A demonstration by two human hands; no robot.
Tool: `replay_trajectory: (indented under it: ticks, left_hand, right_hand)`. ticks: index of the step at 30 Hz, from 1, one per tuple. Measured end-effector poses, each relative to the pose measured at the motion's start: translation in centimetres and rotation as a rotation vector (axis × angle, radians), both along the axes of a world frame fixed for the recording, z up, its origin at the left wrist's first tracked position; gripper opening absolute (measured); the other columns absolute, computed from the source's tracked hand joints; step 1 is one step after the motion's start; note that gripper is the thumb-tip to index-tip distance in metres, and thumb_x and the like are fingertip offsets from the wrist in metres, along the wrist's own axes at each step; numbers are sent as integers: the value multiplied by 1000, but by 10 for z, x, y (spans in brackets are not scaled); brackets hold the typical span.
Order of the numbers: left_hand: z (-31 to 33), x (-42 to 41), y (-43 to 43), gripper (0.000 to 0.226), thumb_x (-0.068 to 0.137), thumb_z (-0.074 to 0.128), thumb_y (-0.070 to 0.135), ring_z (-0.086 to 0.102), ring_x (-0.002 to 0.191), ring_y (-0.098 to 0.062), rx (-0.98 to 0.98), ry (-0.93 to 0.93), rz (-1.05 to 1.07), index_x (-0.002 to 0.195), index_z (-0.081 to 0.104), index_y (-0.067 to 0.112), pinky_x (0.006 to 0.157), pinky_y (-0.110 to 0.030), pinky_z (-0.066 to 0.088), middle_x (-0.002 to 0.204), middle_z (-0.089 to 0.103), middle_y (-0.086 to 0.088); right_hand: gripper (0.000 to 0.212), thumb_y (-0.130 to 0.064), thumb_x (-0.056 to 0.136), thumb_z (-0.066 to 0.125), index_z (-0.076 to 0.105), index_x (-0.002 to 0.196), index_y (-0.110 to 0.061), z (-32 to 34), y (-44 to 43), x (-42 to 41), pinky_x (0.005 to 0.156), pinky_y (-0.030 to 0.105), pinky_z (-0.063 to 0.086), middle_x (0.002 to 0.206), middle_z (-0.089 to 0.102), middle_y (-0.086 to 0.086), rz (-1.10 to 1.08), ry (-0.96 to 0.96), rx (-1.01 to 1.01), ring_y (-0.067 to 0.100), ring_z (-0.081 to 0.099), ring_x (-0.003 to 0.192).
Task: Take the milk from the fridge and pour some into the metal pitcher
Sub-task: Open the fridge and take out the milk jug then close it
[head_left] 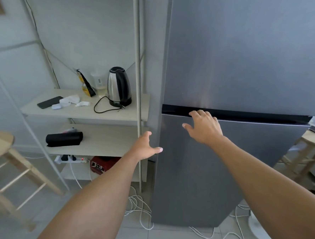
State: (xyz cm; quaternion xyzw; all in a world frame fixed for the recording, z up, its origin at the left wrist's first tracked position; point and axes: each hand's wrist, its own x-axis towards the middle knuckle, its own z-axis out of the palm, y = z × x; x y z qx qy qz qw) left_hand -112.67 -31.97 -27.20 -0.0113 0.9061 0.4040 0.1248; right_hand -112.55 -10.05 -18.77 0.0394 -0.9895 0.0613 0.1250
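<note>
A tall grey two-door fridge [248,60] fills the right half of the view, both doors closed. My right hand [204,127] is spread over the top edge of the lower door, fingertips at the dark handle groove [263,117] between the doors. My left hand [145,146] hovers open by the fridge's left edge, fingers apart, holding nothing. No milk or metal pitcher is visible.
Left of the fridge stands a white shelf unit [116,115] with a steel kettle [119,86], a phone, tissues and a black roll. Wooden stools stand at the left [2,146] and right [314,140]. White cables [140,207] lie on the tiled floor.
</note>
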Motion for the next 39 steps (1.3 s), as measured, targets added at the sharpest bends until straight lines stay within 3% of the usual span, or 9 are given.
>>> replay_trajectory:
  ticks: [4,8,14,20,29,34,39]
  left_hand:
    - [-9,-19,8,92,83,78,38,47,138,-25,36,17,-24,156,24,23,112,-45,42,155,40,-4]
    - [-15,-35,17,81,82,80,30,52,132,-25,61,70,-37,149,36,21,110,-46,45,147,48,-2]
    - [-19,-53,24,63,86,77,16,57,125,-21,117,122,-41,139,44,22,106,-38,46,136,59,1]
    - [-21,-63,24,55,84,81,12,60,105,-15,153,151,-54,128,49,16,88,-27,43,118,65,2]
    - [-25,-66,18,50,81,83,13,64,102,-15,173,179,-102,119,51,17,86,-25,43,109,67,5]
    - [-26,-66,18,47,81,84,13,63,93,-10,169,203,-101,112,49,22,75,-16,42,101,65,9]
    - [-27,-65,19,48,80,84,13,63,92,-10,149,211,-86,112,50,21,83,-23,45,100,64,10]
  right_hand:
    - [47,-45,95,53,53,131,-15,-9,3,-10,99,40,37,122,58,6,8,73,-22,27,51,117]
    - [39,-38,95,57,57,125,-13,-16,4,-18,96,41,39,117,61,7,12,138,-51,28,53,112]
    - [28,-31,95,60,62,116,-11,-28,3,-27,90,43,40,111,62,8,-4,230,-64,30,54,105]
    - [19,-22,92,65,66,105,-9,-41,2,-31,88,43,38,101,62,9,-18,335,-112,31,55,95]
    - [16,-16,89,67,67,102,-8,-48,1,-34,92,42,34,97,61,9,-17,393,-177,30,53,95]
    - [17,-17,89,68,67,103,-8,-46,1,-33,93,41,34,98,61,9,-23,384,-201,29,53,97]
    - [18,-18,90,66,67,106,-9,-42,0,-31,93,39,31,100,59,8,-20,357,-226,28,52,100]
